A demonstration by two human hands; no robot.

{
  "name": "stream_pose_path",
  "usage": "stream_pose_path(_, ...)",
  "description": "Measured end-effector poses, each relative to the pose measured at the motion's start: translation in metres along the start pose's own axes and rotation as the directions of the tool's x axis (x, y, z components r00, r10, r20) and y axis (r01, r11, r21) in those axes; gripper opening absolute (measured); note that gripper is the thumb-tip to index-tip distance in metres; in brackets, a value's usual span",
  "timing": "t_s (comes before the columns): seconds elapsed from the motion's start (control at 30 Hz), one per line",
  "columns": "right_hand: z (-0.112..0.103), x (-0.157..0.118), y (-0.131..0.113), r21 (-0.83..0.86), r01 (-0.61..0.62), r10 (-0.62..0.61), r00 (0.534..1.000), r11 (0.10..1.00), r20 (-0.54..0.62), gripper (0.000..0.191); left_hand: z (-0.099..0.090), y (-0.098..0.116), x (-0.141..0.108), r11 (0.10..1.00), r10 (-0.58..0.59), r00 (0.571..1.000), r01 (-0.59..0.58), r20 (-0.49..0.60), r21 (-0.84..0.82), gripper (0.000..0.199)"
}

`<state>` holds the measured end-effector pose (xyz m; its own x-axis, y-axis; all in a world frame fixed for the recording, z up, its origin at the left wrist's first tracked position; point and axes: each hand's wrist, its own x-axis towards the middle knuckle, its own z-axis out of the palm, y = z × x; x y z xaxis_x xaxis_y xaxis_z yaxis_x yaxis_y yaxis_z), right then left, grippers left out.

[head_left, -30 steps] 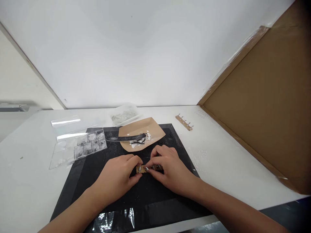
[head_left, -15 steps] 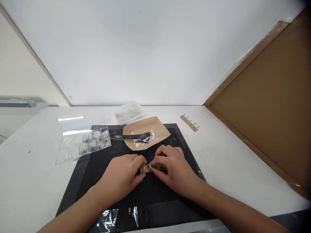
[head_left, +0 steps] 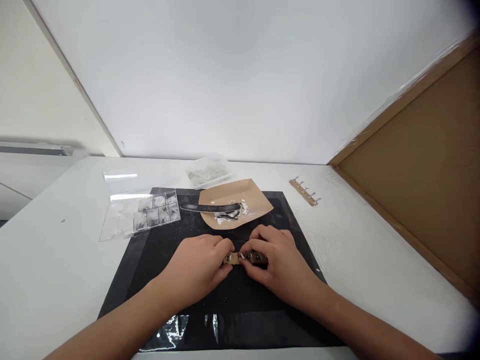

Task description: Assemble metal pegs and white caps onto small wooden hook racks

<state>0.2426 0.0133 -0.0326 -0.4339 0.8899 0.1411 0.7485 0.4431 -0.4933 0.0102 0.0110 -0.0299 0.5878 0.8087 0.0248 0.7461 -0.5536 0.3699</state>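
Low over the black mat, both hands meet at a short tan strip (head_left: 234,259) carrying a row of small shiny metal bits. My left hand (head_left: 200,262) is closed, thumb and forefinger pinching the strip's left end. My right hand (head_left: 279,260) is closed too; its thumb and forefinger come together at a small whitish piece on the strip, too small to name surely. Its other fingers curl behind the right part of the strip, partly hiding it. A black nail file (head_left: 210,208) lies across the brown paper tray (head_left: 258,202) just beyond the hands.
The black mat (head_left: 180,325) covers the white table. At left lies a clear compartment box (head_left: 157,215) with pale nail tips, its lid open. A white tub (head_left: 208,172) stands behind the paper tray. Another tan strip (head_left: 304,193) with upright metal pegs lies right. Cardboard (head_left: 423,150) walls the right side.
The whole view has shifted slightly, so things appear further right. Both hands keep their hold on the strip, with barely any change in the fingers.
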Motion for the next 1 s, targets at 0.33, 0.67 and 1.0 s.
stream_pose_path(0.33, 0.004, 0.003, 0.003, 0.036, -0.005, 0.005, 1.000, 0.999, -0.003, 0.015, 0.004, 0.001, -0.002, 0.996, 0.048, 0.999, -0.048, -0.007, 0.080, 0.013)
stream_pose_path(0.67, -0.002, 0.004, 0.003, 0.020, 0.047, -0.048, 0.998, 0.999, 0.040, 0.015, 0.001, -0.002, -0.001, 0.997, 0.042, 0.999, -0.042, 0.008, 0.061, 0.015)
stream_pose_path(1.0, -0.028, 0.005, 0.006, -0.014, 0.361, -0.359, 0.923, 0.932, -0.140, 0.053, -0.006, -0.004, -0.002, 0.994, 0.079, 0.994, -0.073, -0.069, 0.083, 0.049)
